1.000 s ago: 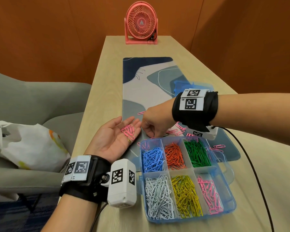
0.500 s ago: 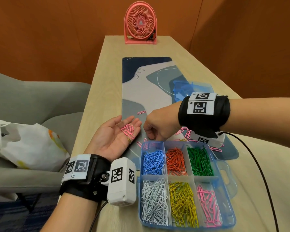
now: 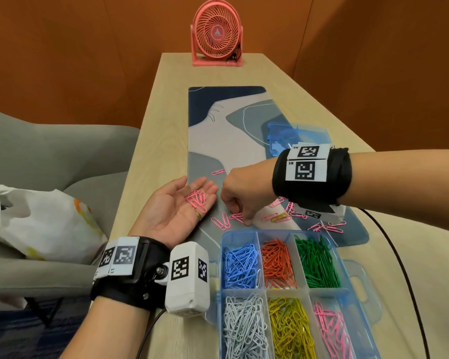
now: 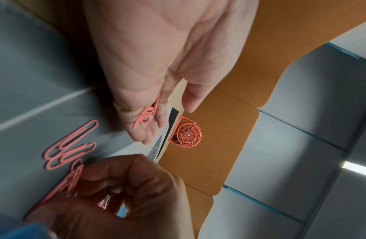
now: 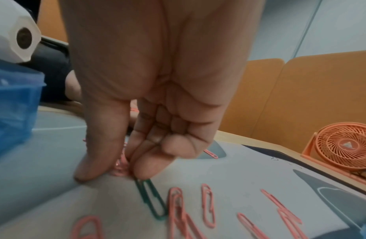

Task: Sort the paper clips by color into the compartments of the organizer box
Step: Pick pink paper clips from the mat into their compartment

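Note:
My left hand [image 3: 176, 206] lies palm up at the mat's left edge, fingers straight, with a few pink clips [image 3: 197, 200] resting on them; the same pink clips [image 4: 146, 115] show in the left wrist view. My right hand [image 3: 240, 200] reaches down to the mat just behind the organizer box [image 3: 347, 257], thumb and fingers pinching pink paper clips [image 5: 121, 166] against the mat. A green clip [image 5: 152, 198] lies right by its fingertips. More pink clips [image 3: 222, 221] and a yellow one [image 3: 281, 217] lie loose on the mat. The box holds blue, orange, green, white, yellow and pink clips in separate compartments.
The patterned desk mat [image 3: 226, 141] runs down the wooden table. A pink fan [image 3: 217, 33] stands at the far end. The box's blue lid [image 3: 293, 137] lies behind my right wrist. A grey sofa with a plastic bag [image 3: 36, 221] is on the left. A black cable [image 3: 399, 260] trails right.
My right hand has shifted slightly left and lowered its fingertips onto pink clips on the mat just behind the box. The left hand stays still with its clips.

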The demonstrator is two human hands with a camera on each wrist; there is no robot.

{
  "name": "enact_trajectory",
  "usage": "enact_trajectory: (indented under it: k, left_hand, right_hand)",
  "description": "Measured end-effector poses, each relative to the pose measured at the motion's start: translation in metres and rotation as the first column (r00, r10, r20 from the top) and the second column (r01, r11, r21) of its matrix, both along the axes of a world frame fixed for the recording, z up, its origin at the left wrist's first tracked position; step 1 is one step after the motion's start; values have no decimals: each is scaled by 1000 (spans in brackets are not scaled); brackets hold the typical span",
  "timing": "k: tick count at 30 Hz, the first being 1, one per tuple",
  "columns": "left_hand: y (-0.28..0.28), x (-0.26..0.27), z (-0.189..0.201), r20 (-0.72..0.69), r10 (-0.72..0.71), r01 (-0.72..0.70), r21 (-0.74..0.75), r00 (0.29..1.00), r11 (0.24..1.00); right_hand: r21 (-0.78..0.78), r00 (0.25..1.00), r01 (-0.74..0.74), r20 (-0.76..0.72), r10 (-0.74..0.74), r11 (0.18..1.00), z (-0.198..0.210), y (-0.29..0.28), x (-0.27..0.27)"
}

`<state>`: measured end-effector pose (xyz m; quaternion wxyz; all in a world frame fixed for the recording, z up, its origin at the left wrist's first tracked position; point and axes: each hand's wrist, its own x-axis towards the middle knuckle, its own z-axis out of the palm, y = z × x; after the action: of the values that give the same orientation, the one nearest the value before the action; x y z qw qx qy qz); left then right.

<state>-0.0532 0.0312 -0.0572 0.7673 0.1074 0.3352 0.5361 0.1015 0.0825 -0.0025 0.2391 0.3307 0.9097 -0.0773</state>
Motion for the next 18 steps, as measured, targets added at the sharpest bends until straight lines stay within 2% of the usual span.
enact_trajectory:
  k: [11, 18]
  left_hand:
    - [0, -1, -1, -9, 7, -7, 3, 1000, 1000]
    - [0, -2, -2, -4, 5, -5, 3, 1000, 1000]
  right_hand:
    - [-44, 998, 53, -10, -54, 998, 1, -1, -2]
    - [-47, 999, 28, -19, -29, 998, -2, -4, -4]
